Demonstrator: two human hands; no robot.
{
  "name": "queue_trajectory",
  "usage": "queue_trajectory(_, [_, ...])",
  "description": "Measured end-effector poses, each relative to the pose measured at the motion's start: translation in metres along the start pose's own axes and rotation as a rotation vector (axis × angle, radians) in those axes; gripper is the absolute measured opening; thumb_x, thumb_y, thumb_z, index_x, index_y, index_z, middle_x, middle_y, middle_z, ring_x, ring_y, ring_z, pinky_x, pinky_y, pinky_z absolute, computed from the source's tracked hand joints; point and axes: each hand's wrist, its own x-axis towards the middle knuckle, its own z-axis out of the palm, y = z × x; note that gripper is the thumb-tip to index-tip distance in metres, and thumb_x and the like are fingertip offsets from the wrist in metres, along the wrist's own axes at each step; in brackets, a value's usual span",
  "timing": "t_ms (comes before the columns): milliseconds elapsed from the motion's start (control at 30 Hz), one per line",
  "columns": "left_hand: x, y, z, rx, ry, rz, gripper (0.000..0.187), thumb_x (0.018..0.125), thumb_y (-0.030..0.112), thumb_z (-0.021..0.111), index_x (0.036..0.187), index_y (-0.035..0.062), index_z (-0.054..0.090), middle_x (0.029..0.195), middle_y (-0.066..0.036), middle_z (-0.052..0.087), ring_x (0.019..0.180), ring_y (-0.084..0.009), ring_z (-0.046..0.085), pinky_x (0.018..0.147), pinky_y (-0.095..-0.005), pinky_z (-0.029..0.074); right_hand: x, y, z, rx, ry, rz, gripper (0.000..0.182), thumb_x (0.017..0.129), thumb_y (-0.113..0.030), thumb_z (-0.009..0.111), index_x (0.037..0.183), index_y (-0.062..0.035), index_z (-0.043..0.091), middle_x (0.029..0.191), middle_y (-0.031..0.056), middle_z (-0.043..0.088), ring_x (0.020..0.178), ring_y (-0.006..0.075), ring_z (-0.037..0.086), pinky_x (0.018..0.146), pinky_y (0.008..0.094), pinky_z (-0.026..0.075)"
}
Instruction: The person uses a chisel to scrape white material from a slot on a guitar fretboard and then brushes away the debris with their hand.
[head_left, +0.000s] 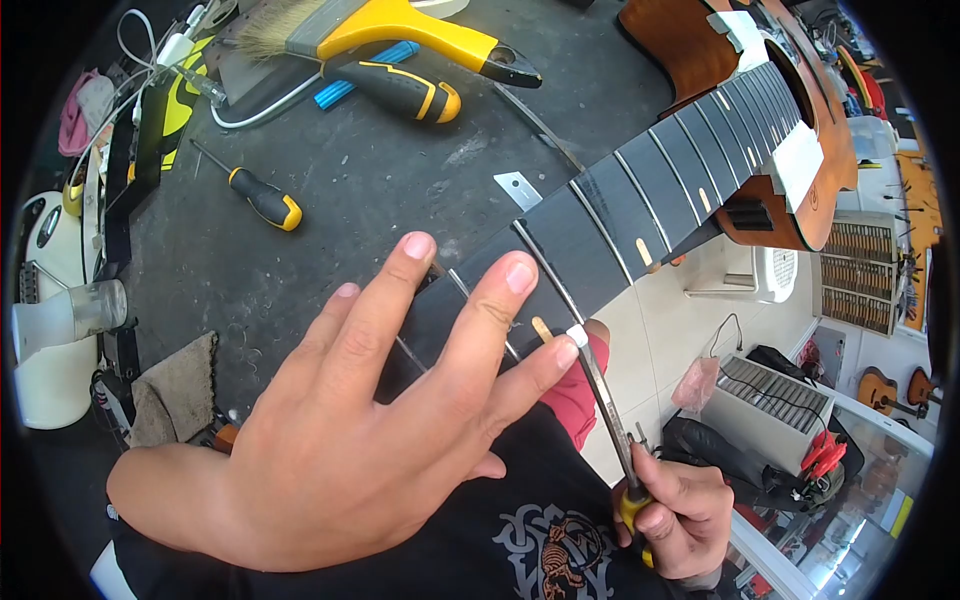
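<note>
My left hand lies spread over the dark guitar fretboard, fingers apart. Its index fingertip is right at a small white piece on the shaft of a slim, file-like metal tool. That shaft runs along a fret, across the board and past its edge. Below the edge, my right hand is closed around the tool's yellow handle. Light inlays and metal frets mark the fretboard. White tape sits on the guitar body near the neck joint.
On the dark workbench lie a small screwdriver, a thicker black-and-yellow handle, a yellow-handled brush and a trapezoid blade. A brown cloth is at left. A white stool stands on the floor.
</note>
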Motion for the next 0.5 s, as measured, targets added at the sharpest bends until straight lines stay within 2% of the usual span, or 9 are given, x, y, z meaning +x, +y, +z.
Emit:
queue_trajectory(233, [0.0013,0.0009,-0.0003,0.004,-0.003,0.013,0.078,0.072,0.045,0.076,0.137,0.0044,0.059,0.142,-0.033,0.048,0.131,-0.0466,0.049,0.111,-0.0561,0.042,0.0017,0.0018,0.0005,0.002,0.004,-0.011,0.046,0.100,-0.026,0.064,0.140,-0.0025,0.058,0.071,0.0138,0.065,0.049,0.0148,0.058,0.047,0.0261,0.044])
queue_trajectory(500, [0.0014,0.0018,0.0005,0.033,0.005,0.015,0.075,0.075,0.045,0.074,0.137,0.0046,0.060,0.142,-0.033,0.047,0.130,-0.0477,0.049,0.110,-0.0568,0.043,-0.0002,0.0065,0.0006,0.039,-0.001,-0.016,0.045,0.100,-0.024,0.064,0.140,-0.0036,0.058,0.070,0.0134,0.065,0.049,0.0144,0.057,0.048,0.0258,0.045])
